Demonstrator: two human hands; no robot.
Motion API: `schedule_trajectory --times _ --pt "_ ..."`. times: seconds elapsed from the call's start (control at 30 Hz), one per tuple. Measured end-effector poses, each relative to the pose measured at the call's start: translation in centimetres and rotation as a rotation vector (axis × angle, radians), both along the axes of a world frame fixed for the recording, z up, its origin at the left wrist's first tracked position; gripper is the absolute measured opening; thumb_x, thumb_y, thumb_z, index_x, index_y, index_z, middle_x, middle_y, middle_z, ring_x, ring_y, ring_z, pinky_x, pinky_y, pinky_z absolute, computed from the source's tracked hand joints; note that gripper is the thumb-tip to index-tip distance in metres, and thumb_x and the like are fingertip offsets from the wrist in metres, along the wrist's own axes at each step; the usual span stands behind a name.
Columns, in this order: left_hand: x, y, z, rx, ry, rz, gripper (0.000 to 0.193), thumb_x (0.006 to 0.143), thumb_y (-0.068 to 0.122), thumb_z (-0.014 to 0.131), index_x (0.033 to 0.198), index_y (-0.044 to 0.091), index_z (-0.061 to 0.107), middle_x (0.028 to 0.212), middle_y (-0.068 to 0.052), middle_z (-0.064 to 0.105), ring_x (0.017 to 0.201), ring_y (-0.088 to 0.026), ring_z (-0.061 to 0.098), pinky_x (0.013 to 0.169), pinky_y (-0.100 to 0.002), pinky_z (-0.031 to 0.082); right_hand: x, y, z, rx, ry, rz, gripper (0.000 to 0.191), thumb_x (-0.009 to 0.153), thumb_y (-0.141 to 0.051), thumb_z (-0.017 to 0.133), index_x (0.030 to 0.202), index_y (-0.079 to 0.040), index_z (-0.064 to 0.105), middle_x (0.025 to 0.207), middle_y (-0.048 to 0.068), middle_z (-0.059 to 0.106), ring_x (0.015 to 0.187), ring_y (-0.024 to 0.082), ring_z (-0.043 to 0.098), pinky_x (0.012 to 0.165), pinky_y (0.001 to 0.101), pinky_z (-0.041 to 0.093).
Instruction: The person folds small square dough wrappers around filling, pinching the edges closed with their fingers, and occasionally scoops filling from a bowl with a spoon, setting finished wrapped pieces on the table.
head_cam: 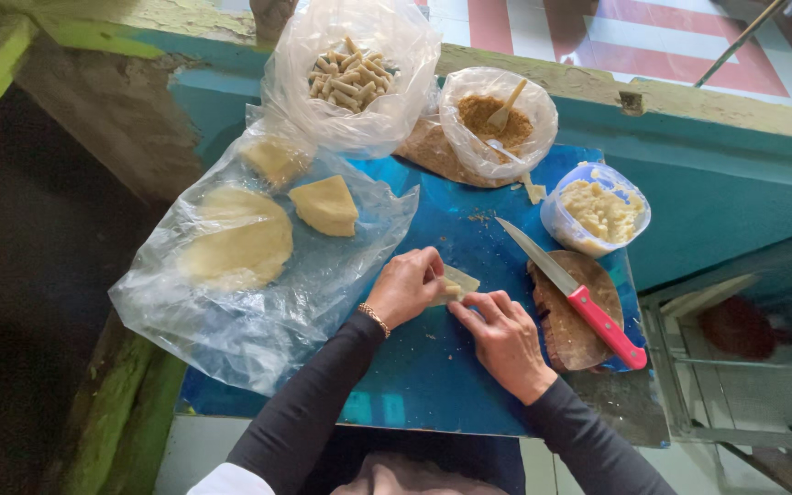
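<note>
Near the middle of the blue surface (433,367), both hands meet over a small pale wrapper (458,280) with a bit of filling on it. The left hand (405,286) curls around its left side, fingers (433,266) pinching the edge, while the right hand (504,337) presses its fingertips against the lower right side; both are grasping the wrapper, which lies flat on the surface between them.

Toward the left edge a clear plastic sheet (258,312) holds a round stack of pale dough (236,240) and a wedge (324,205) cut from it. At the far edge stand a bag of small rolled sticks (348,75) and a bag of brown crumbs (497,119) with a wooden spoon. By the right edge sit a tub of pale mash (598,209) and a red-handled knife (572,293) lying across a round wooden board (575,312).

Most of the wrapper is hidden beneath the fingers, so its shape is hard to make out. The near right corner of the surface is covered by the sleeve.
</note>
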State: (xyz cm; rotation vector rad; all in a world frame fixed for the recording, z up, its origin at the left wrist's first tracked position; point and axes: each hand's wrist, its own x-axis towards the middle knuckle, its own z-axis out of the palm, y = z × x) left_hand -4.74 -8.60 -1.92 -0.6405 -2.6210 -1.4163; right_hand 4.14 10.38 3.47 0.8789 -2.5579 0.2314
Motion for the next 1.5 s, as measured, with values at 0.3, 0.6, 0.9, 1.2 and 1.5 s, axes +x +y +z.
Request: schedule_trajectory --times 0.3,0.6,0.9,1.2,1.5 --pt "2.4 0.8 1.6 -0.246 0.339 -0.11 0.014 0.088 0.021 0.07 0.083 0.008 0.065 0.089 -0.013 0.065 0.092 -0.035 0.066 0.076 -0.046 0.055 0.7 1.1 -0.3 -0.013 -0.003 0.022 0.05 0.072 0.0 0.066 0.121 -0.01 0.071 0.11 0.005 0.066 0.098 0.025 0.063 0.078 0.038 0.05" --pt "0.3 5.4 1.7 -0.308 0.145 -0.106 0.009 0.08 0.017 0.073 0.079 0.009 0.07 0.09 -0.013 0.066 0.093 -0.035 0.065 0.082 -0.047 0.053 0.9 4.4 -0.7 -0.033 -0.027 0.045 0.055 0.066 -0.001 0.065 0.121 -0.007 0.07 0.113 0.007 0.066 0.101 0.026 0.062 0.081 0.0384 0.05" --pt "1.1 6.8 2.7 -0.391 0.296 -0.179 0.009 0.085 0.016 0.071 0.081 0.008 0.069 0.088 -0.013 0.064 0.095 -0.035 0.063 0.08 -0.046 0.053 1.0 6.5 -0.9 -0.045 -0.005 0.046 0.05 0.073 -0.005 0.065 0.122 -0.006 0.069 0.112 0.007 0.065 0.1 0.026 0.062 0.079 0.0391 0.049" --pt "-1.4 6.0 2.7 -0.285 0.192 -0.248 0.01 0.079 0.021 0.073 0.084 0.012 0.072 0.085 -0.01 0.068 0.088 -0.033 0.067 0.078 -0.045 0.054 1.2 6.1 -0.4 -0.048 -0.05 0.039 0.057 0.064 -0.003 0.066 0.121 -0.006 0.069 0.112 0.008 0.065 0.101 0.028 0.061 0.08 0.0395 0.05" --pt "1.4 6.5 3.9 -0.522 0.481 -0.133 0.005 0.08 0.013 0.068 0.08 0.008 0.068 0.091 -0.012 0.065 0.097 -0.031 0.065 0.08 -0.043 0.052 0.4 6.0 -0.4 -0.082 -0.034 0.043 0.054 0.067 -0.002 0.066 0.121 -0.005 0.07 0.111 0.008 0.065 0.1 0.027 0.061 0.079 0.0394 0.05"
